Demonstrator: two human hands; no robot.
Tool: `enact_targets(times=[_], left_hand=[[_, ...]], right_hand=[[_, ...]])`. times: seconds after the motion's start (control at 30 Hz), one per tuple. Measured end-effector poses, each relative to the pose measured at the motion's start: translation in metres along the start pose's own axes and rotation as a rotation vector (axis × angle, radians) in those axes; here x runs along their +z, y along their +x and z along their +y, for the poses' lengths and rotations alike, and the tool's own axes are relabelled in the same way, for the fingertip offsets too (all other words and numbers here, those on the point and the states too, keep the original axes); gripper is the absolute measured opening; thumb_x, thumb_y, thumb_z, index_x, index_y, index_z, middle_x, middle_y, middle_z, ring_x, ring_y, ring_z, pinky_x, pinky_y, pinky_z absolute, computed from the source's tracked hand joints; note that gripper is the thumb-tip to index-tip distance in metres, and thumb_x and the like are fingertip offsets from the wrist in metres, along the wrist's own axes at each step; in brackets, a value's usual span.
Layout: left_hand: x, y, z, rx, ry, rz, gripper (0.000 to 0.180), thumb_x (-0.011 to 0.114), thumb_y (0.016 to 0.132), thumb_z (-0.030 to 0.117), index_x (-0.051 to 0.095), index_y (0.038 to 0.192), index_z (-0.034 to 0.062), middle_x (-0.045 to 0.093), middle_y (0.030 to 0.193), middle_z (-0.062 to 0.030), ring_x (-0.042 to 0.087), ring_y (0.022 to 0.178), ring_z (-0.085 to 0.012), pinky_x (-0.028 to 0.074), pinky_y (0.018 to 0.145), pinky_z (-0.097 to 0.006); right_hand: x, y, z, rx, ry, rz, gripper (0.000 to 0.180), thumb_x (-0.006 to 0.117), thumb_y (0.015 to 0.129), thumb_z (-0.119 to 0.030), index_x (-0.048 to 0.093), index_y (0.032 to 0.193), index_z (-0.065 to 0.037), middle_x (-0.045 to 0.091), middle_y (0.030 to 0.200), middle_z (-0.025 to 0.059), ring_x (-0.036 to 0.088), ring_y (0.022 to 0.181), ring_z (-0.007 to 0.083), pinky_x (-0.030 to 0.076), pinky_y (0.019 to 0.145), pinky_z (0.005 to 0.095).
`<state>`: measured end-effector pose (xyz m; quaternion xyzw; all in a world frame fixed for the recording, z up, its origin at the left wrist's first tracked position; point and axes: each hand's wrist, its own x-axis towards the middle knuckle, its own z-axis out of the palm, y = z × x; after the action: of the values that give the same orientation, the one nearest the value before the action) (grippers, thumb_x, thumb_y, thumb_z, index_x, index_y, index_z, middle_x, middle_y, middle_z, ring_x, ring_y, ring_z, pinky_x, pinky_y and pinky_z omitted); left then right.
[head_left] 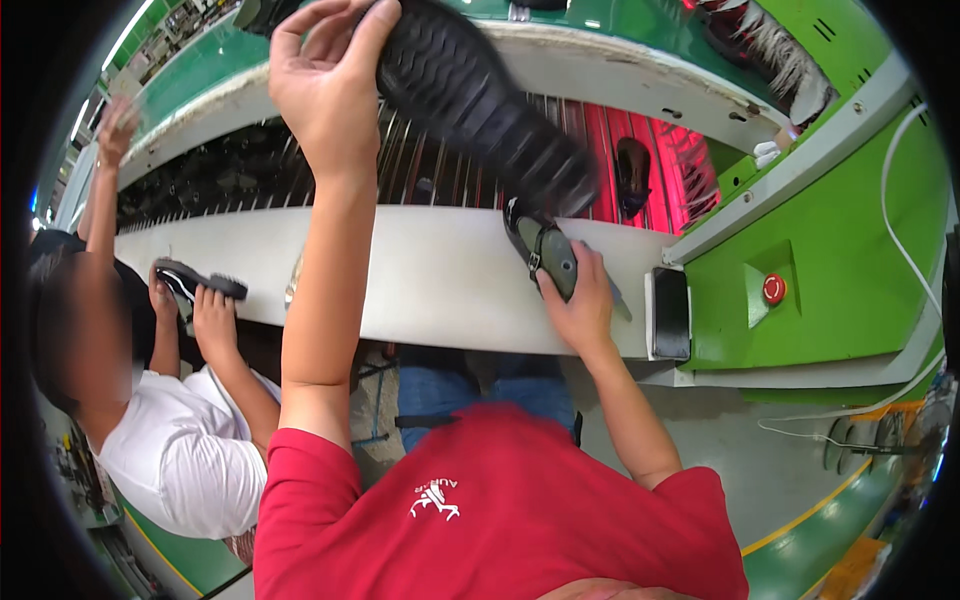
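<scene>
My left hand (335, 75) is raised at the far side, thumb and fingers pinching one end of a black ridged shoe sole (470, 105). The sole slants down to the right, slightly blurred, its tread facing me. Below its lower end, my right hand (582, 300) grips a black strapped shoe (526, 236) with a small buckle on the white ledge (430, 290). A grey-green piece with a round hole fills the shoe's opening. Some of the shoe is hidden behind my fingers. A thin bluish-grey strip (621, 303) shows beside this hand.
Behind the ledge runs a roller conveyor (470, 195), lit red at right, with another black shoe (632, 178). A green machine (820, 240) with a red stop button (774, 289) stands right. At left a co-worker (190, 430) holds a black shoe (200, 280); another raised hand (117, 130) shows.
</scene>
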<state>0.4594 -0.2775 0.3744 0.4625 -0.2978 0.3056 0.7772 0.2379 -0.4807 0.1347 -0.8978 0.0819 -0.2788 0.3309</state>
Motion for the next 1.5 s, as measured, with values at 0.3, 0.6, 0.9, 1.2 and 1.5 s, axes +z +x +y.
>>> enact_targets(times=[0.3, 0.6, 0.9, 1.2, 1.5], left_hand=[[-0.060, -0.150, -0.025, -0.169, 0.363, -0.219, 0.033, 0.087, 0.094, -0.001, 0.078, 0.125, -0.0014, 0.081, 0.120, -0.0121, 0.077, 0.109, -0.0189, 0.061, 0.095, -0.029], [-0.074, -0.246, 0.035, -0.266, 0.604, -0.378, 0.028, 0.068, 0.108, 0.000, 0.072, 0.135, -0.0049, 0.079, 0.117, -0.0114, 0.070, 0.103, -0.0128, 0.057, 0.093, -0.029], [-0.110, -0.249, -0.018, -0.875, 0.482, -0.230, 0.037, 0.070, 0.112, 0.026, 0.075, 0.120, -0.0097, 0.072, 0.089, -0.0025, 0.060, 0.082, -0.0079, 0.051, 0.075, -0.025], [-0.045, -0.167, 0.020, -0.305, 0.507, -0.267, 0.024, 0.077, 0.104, 0.009, 0.077, 0.125, -0.0010, 0.079, 0.100, -0.0090, 0.071, 0.088, -0.0131, 0.057, 0.078, -0.029], [-0.032, -0.160, 0.062, -0.161, 0.375, -0.365, 0.025, 0.081, 0.100, 0.005, 0.077, 0.124, -0.0016, 0.078, 0.102, -0.0093, 0.072, 0.086, -0.0136, 0.057, 0.079, -0.027]], right_hand=[[-0.004, 0.008, -0.005, -0.054, -0.003, 0.013, 0.066, 0.084, 0.095, -0.026, 0.055, 0.147, 0.002, 0.062, 0.134, 0.0261, 0.060, 0.126, 0.0477, 0.050, 0.108, 0.0536], [0.006, 0.005, 0.000, -0.032, 0.023, 0.056, 0.057, 0.081, 0.099, -0.023, 0.057, 0.147, -0.001, 0.062, 0.135, 0.0251, 0.062, 0.124, 0.0473, 0.051, 0.106, 0.0522], [-0.001, 0.016, -0.023, -0.106, 0.018, 0.152, 0.055, 0.081, 0.101, -0.025, 0.060, 0.145, 0.001, 0.063, 0.136, 0.0235, 0.063, 0.122, 0.0431, 0.050, 0.108, 0.0499], [-0.004, 0.051, -0.112, -0.031, 0.702, 0.065, 0.054, 0.086, 0.100, -0.027, 0.063, 0.140, 0.000, 0.070, 0.122, 0.0142, 0.072, 0.098, 0.0203, 0.060, 0.085, 0.0345], [-0.033, 0.047, -0.124, -0.060, 0.918, 0.099, 0.026, 0.083, 0.103, -0.015, 0.069, 0.119, 0.000, 0.074, 0.101, 0.0013, 0.068, 0.091, 0.0054, 0.054, 0.081, 0.0240]])
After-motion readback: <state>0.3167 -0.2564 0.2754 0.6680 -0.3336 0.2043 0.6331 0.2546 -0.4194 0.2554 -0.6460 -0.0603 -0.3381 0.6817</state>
